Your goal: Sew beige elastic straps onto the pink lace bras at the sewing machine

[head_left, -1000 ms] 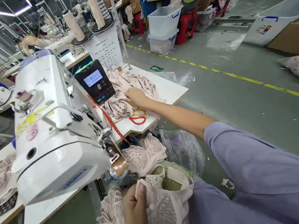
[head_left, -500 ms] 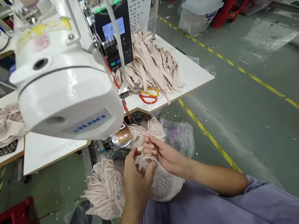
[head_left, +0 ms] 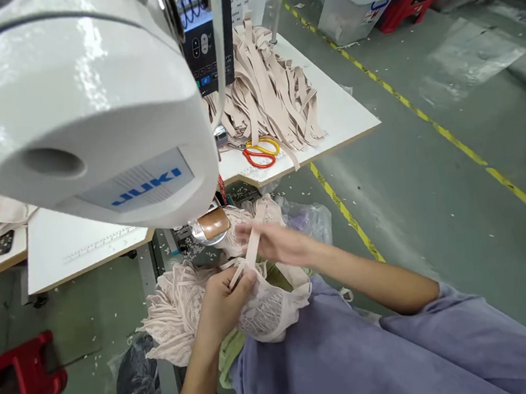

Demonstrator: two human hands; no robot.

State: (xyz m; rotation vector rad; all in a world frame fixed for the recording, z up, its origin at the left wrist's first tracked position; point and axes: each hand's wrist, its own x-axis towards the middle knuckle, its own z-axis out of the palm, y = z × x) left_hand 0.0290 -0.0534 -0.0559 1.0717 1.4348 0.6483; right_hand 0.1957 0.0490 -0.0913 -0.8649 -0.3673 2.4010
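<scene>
My left hand [head_left: 224,301] pinches the lower end of a beige elastic strap [head_left: 251,249] against a pale pink lace garment [head_left: 267,306] lying in my lap. My right hand [head_left: 275,244] is closed on the upper part of the same strap, a little blurred by motion. Both hands work just below the head of a white Juki sewing machine [head_left: 79,109]. More lace pieces [head_left: 174,310] hang bunched to the left of my left hand.
A heap of beige straps [head_left: 271,93] and red and yellow scissors [head_left: 258,153] lie on the white table [head_left: 344,122]. The machine's control panel [head_left: 206,37] is behind. A plastic bag [head_left: 310,220] sits under the table. A red stool [head_left: 15,389] stands lower left.
My right hand left the strap heap on the table and came down to my lap with a strap. The view dropped closer under the machine head. My left hand now pinches the strap's end.
</scene>
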